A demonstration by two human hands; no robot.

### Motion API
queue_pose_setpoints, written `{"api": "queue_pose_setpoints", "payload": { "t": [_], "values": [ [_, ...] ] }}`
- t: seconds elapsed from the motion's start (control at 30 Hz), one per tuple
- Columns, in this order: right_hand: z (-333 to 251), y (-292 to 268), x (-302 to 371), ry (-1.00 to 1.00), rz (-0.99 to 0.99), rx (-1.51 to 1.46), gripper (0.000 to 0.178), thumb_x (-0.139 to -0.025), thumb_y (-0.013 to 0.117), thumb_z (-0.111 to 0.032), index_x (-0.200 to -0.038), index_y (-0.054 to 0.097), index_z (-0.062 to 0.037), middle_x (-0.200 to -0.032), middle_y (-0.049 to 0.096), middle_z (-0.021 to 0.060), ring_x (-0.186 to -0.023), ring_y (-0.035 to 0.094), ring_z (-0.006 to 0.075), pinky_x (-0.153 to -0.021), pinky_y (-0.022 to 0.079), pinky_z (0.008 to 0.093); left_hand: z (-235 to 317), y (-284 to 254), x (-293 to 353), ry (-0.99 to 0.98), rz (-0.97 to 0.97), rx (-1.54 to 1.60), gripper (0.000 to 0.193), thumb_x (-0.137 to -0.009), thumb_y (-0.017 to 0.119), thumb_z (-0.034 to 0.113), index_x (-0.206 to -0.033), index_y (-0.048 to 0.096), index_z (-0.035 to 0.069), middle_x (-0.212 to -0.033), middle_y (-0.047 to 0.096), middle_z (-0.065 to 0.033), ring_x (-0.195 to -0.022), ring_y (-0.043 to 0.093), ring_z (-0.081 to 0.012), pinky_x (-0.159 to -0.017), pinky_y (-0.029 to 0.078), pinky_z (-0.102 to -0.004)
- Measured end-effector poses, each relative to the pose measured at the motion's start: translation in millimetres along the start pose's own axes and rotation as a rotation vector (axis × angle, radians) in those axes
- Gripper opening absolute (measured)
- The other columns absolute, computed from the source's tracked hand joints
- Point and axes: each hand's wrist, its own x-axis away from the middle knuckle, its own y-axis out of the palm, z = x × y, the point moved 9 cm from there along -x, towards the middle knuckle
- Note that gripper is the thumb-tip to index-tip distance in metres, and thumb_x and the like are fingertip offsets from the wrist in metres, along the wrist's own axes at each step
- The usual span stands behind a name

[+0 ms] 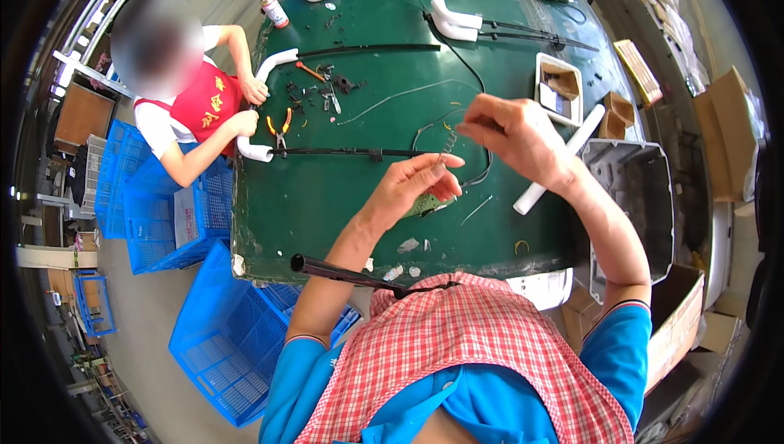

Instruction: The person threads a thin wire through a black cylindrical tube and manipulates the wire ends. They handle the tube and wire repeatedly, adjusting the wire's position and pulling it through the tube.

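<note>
Over the near part of the green table, my left hand (411, 187) pinches the lower end of a thin coiled wire (449, 144) between thumb and fingers. My right hand (523, 135) is closed just above and to the right, its fingertips by the coil's upper end. Whatever sits in that pinch is too small to make out. Partly hidden under my left fingers is a green, speckled piece (426, 204). A black tube (347, 272) lies across my left forearm, against my checked apron.
At the left table edge a co-worker (204, 93) handles white curved handles (255, 151) on black rods. Orange-handled pliers (279, 127) and small black parts lie nearby. To my right are a white tube (535, 191), a white tray (578, 84) and a grey bin (633, 148). Blue crates (216, 338) stand left.
</note>
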Motion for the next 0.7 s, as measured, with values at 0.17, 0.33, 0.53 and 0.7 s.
{"api": "queue_pose_setpoints", "payload": {
  "t": [0.17,0.33,0.53,0.7],
  "values": [
    [0,-8,-6,-0.047,-0.03,0.077,0.016,-0.088,0.063,-0.019,-0.087,0.06,-0.0037,-0.067,0.062,0.012,-0.063,0.063,0.0307,-0.057,0.049,0.0377,-3,4,-8,-0.067,-0.118,0.111,0.039,-0.101,0.047,0.033,-0.123,0.058,0.002,-0.093,0.068,-0.0093,-0.084,0.063,-0.0118,-0.08,0.051,-0.0258],
    [10,-6,-18,-0.115,-0.178,0.073,0.018,-0.089,0.063,-0.017,-0.085,0.057,-0.0009,-0.064,0.058,0.0118,-0.055,0.056,0.0252,-0.054,0.044,0.0353,-1,9,-9,-0.078,-0.127,0.132,0.039,-0.101,0.047,0.03,-0.122,0.057,-0.001,-0.092,0.067,-0.0118,-0.08,0.061,-0.0147,-0.077,0.05,-0.0275],
    [13,5,-23,-0.101,-0.332,0.032,0.018,-0.09,0.063,-0.017,-0.085,0.058,-0.0004,-0.062,0.056,0.011,-0.055,0.054,0.0228,-0.054,0.043,0.0341,1,14,-13,-0.072,-0.138,0.141,0.037,-0.1,0.049,0.03,-0.12,0.059,0.0,-0.091,0.066,-0.0097,-0.079,0.061,-0.0143,-0.075,0.05,-0.0276],
    [8,4,-27,-0.092,-0.306,-0.031,0.017,-0.09,0.064,-0.016,-0.087,0.061,0.0,-0.066,0.059,0.0097,-0.057,0.055,0.0202,-0.055,0.044,0.0324,4,15,-13,-0.07,-0.12,0.171,0.037,-0.1,0.05,0.03,-0.12,0.059,0.0,-0.09,0.066,-0.0086,-0.077,0.06,-0.0137,-0.072,0.051,-0.0269]
  ]
}}
